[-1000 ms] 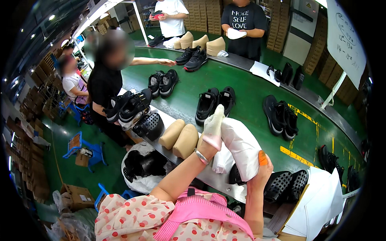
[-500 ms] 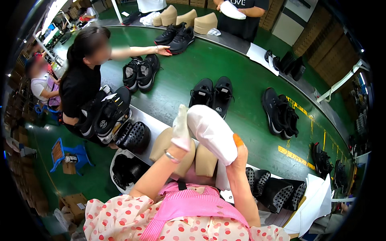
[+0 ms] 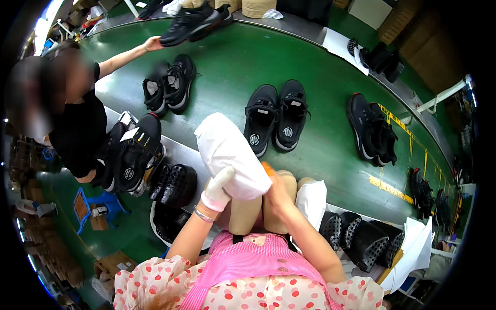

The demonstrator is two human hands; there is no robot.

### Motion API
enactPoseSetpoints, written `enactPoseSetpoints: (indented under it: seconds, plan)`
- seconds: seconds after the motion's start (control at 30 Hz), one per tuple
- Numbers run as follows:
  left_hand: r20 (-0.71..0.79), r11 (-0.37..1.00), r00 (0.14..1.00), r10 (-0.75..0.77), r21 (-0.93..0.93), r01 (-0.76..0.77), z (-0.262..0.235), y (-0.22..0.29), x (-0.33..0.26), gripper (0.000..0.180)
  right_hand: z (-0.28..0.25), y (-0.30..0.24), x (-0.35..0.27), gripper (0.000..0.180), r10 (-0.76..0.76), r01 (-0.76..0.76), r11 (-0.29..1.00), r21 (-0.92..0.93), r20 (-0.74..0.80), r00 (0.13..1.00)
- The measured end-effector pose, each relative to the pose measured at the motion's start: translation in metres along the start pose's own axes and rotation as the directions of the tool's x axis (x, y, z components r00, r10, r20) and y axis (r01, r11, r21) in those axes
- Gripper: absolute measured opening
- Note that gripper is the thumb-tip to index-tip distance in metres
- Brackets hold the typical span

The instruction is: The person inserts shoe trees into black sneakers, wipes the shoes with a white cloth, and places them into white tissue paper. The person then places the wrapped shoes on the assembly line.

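Observation:
A white paper-wrapped form [image 3: 230, 152], long and rounded at its far end, is held up slantwise before me. My left hand [image 3: 219, 189], in a pale glove, grips its near left side with the thumb over the front; the other fingers are hidden behind it. At the near right end, my right hand [image 3: 278, 188], with orange covers on its fingertips, is closed on the paper. Beige moulded forms [image 3: 245, 216] stand just below, against the table edge. To the right of my right hand is another white-wrapped form [image 3: 312, 200].
Beyond the bundle, a pair of black shoes [image 3: 261, 121] sits on the green table [image 3: 325, 113]; more pairs lie left and right. Black perforated shapes [image 3: 356, 247] line the near right edge beside white paper sheets [image 3: 411, 253]. At left, a co-worker [image 3: 77, 134] holds black shoes [image 3: 190, 25].
Both my hands and the wrapped form have moved left and nearer to me. My left hand has shifted from beside the form's upper end to its lower side. The co-worker has lifted a shoe pair.

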State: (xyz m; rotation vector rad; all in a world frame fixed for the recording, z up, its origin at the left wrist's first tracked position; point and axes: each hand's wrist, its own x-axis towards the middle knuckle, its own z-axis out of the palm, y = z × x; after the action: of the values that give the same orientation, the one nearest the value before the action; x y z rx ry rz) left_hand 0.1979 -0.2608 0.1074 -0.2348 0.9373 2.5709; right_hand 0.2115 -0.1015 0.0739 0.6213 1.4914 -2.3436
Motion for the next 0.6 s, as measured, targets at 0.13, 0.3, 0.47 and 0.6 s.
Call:
enactPoseSetpoints:
  seconds: [0.13, 0.3, 0.47, 0.6]
  plan:
    - [-0.177, 0.991, 0.984, 0.021, 0.137, 0.003, -0.022, 0.013, 0.011, 0.057, 0.012, -0.072, -0.019, 0.05, -0.277, 0.345, 0.65, -0.677, 0.212, 0.937]
    - [-0.239, 0.994, 0.968, -0.073, -0.094, 0.052, -0.004, 0.003, 0.036, 0.058, 0.032, -0.061, -0.024, 0.078, -0.304, 0.41, 0.401, -0.82, 0.303, 0.903]
    - [-0.206, 0.991, 0.975, -0.084, -0.123, 0.059, 0.01, -0.004, 0.047, 0.056, 0.03, -0.077, -0.016, 0.075, -0.241, 0.293, 0.382, -0.876, 0.211, 0.947]
    - [-0.222, 0.991, 0.972, -0.08, -0.12, 0.055, -0.01, -0.025, 0.071, 0.055, 0.026, -0.077, 0.0, 0.072, -0.331, 0.26, 0.356, -0.898, 0.14, 0.933]
